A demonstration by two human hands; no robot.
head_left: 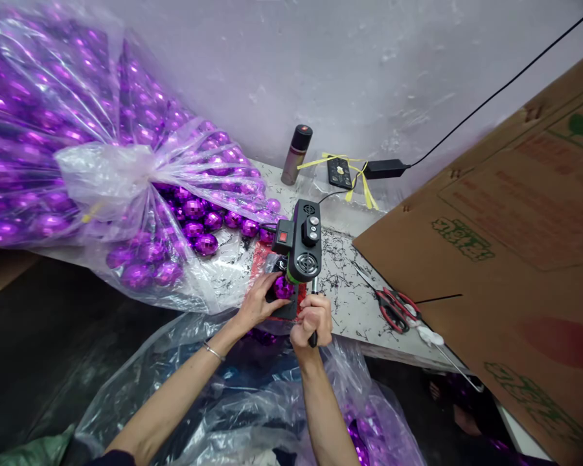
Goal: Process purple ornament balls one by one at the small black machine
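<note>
A small black bench machine (307, 241) with a red switch box stands near the front of the table. Under its head sits a shiny purple faceted ball (284, 287). My left hand (258, 301), with a bracelet at the wrist, holds this ball between thumb and fingers. On the machine's right side, my right hand (313, 320) is closed around the black lever handle (313, 339). Just left of the machine, several more purple balls (206, 244) spill from the mouth of a clear plastic bag (104, 175). The contact between machine and ball is partly hidden.
Black scraps litter the white table (342, 294). Red-handled scissors (393, 309) lie at right by a large cardboard box (505, 246). Behind are a spray can (296, 155), a black phone-like object (339, 172) and a power adapter (385, 169). Clear plastic (175, 388) hangs below the edge.
</note>
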